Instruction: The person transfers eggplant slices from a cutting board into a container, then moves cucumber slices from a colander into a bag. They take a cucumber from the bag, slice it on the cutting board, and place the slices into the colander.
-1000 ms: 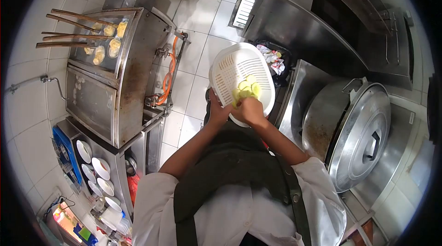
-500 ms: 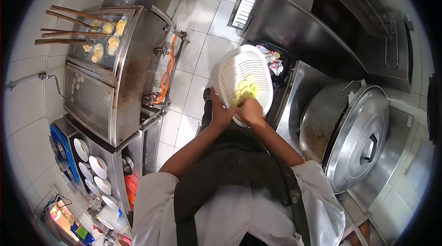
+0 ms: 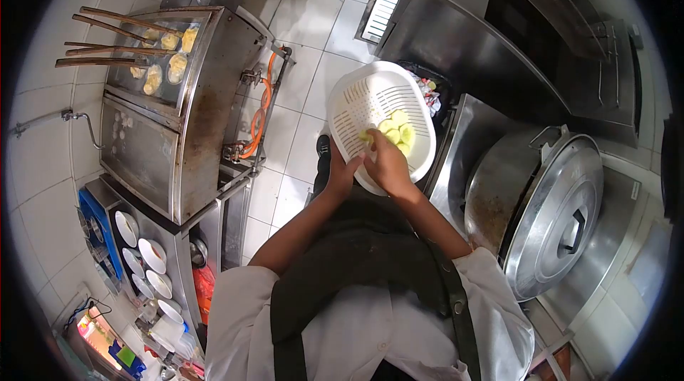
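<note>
A white slotted plastic basket (image 3: pixel 422 106) is held up in front of my body. My left hand (image 3: pixel 343 173) grips its near-left rim, with most of those fingers hidden behind the wall. Over the near part of the basket, my right hand (image 3: pixel 388 166) is closed, and a pale green vegetable slice (image 3: pixel 365 136) shows at its fingertips. Several more pale green slices (image 3: pixel 400 131) lie in the basket, just beyond and to the right of that hand. Their exact kind I cannot make out.
Beyond the basket stands a black-lined bin (image 3: pixel 430 96) with crumpled waste. A big lidded steel pot (image 3: pixel 552 213) is on the right. To the left, a fryer (image 3: pixel 160 89) holds yellow food and long wooden handles; white bowls (image 3: pixel 152 255) sit nearer. An orange hose (image 3: pixel 261 121) hangs beside the fryer.
The basket has shifted a little to the right and turned. My right hand has moved left across the slices and now has one at its fingertips. My left hand keeps its grip.
</note>
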Demonstrator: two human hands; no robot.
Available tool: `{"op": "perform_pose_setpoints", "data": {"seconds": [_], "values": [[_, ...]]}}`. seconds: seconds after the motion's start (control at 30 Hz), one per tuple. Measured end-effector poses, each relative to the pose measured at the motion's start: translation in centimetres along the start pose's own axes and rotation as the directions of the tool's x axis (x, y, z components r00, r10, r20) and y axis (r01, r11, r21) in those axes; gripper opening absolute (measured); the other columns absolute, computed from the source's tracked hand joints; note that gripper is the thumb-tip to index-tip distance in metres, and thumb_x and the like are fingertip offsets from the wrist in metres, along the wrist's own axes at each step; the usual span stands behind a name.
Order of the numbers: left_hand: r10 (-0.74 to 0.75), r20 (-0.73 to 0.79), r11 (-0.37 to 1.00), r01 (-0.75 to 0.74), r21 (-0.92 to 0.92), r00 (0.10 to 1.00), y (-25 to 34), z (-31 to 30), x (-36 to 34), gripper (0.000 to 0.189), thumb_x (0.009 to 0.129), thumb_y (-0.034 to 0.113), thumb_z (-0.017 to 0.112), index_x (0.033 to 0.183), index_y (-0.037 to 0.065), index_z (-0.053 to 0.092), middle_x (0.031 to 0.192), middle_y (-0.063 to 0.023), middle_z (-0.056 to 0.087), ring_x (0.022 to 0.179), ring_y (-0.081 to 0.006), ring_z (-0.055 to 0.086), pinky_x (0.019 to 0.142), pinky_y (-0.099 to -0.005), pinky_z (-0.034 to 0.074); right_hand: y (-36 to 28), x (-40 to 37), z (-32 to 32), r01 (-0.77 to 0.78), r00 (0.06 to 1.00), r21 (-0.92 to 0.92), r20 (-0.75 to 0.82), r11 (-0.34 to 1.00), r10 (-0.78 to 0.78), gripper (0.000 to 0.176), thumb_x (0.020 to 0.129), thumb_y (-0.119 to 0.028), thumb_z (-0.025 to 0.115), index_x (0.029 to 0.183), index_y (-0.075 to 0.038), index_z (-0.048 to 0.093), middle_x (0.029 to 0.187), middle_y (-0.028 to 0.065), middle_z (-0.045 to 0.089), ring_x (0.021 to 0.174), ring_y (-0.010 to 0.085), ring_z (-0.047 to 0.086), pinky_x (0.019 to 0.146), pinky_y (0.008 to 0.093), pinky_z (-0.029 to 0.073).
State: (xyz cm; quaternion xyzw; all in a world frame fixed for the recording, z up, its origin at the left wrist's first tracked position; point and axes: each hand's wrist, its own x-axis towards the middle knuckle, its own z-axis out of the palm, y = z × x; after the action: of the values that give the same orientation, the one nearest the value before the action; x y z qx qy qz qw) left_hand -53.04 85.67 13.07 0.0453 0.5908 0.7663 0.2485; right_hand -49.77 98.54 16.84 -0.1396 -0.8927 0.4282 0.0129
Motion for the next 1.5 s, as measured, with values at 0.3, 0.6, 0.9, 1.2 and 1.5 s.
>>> {"op": "perform_pose_setpoints", "data": {"seconds": [0.3,0.6,0.9,1.2,1.5], "values": [[0.037,-0.039,0.999,-0.039,-0.028,0.999,0.4,0.4,0.1,0.064,0.088,0.007,0.051,0.14,0.003,0.013,0.129,-0.0153,0.039,0.12,-0.0231,0.041,0.1,-0.0348,0.036,-0.7,0.4,-0.6,0.04,0.998,-0.09,0.047,0.995,-0.036,0.032,0.072,-0.005,0.061,0.104,0.0,0.059,0.097,0.0207,0.06,0.09,0.0377,0.059,0.077,0.0422,0.048],[0.056,0.011,0.998,-0.055,-0.019,0.998,2.8,0.6,0.3,0.062,0.09,0.01,0.05,0.14,0.004,0.014,0.129,-0.0157,0.04,0.116,-0.0236,0.046,0.098,-0.0359,0.039,-0.8,0.2,-0.1,-0.055,0.988,0.165,0.153,0.985,0.029,0.036,0.074,-0.001,0.05,0.109,0.0,0.058,0.093,0.0234,0.061,0.09,0.0394,0.058,0.079,0.0421,0.046],[0.056,-0.016,0.994,-0.054,0.091,0.998,0.5,-1.0,1.3,0.061,0.091,0.013,0.05,0.14,0.003,0.014,0.127,-0.0158,0.038,0.115,-0.024,0.044,0.095,-0.0374,0.04,-1.3,0.0,-2.0,-0.062,0.925,0.401,0.367,0.914,-0.098,0.028,0.077,-0.007,0.058,0.104,0.0,0.059,0.078,0.013,0.06,0.072,0.0233,0.059,0.065,0.0322,0.046],[0.123,-0.173,0.98,-0.092,0.174,0.977,-0.6,-1.3,2.5,0.052,0.092,0.015,0.048,0.134,0.001,0.021,0.123,-0.0173,0.043,0.114,-0.0239,0.045,0.094,-0.037,0.041,1.3,0.7,-0.2,-0.28,0.899,0.576,0.438,0.768,0.0,0.019,0.084,-0.013,0.064,0.098,0.001,0.063,0.081,0.0032,0.062,0.073,0.0089,0.055,0.065,0.0256,0.045],[0.005,-0.145,0.995,-0.02,-0.097,0.989,-0.3,-2.8,2.4,0.055,0.096,0.015,0.043,0.141,0.002,0.014,0.133,-0.017,0.038,0.121,-0.0238,0.04,0.101,-0.0349,0.034,7.9,3.7,-10.5,-0.183,0.971,0.364,-0.081,0.913,0.227,0.031,0.085,-0.013,0.06,0.115,-0.003,0.059,0.085,0.0021,0.063,0.065,0.0084,0.054,0.061,0.0214,0.044]]}}
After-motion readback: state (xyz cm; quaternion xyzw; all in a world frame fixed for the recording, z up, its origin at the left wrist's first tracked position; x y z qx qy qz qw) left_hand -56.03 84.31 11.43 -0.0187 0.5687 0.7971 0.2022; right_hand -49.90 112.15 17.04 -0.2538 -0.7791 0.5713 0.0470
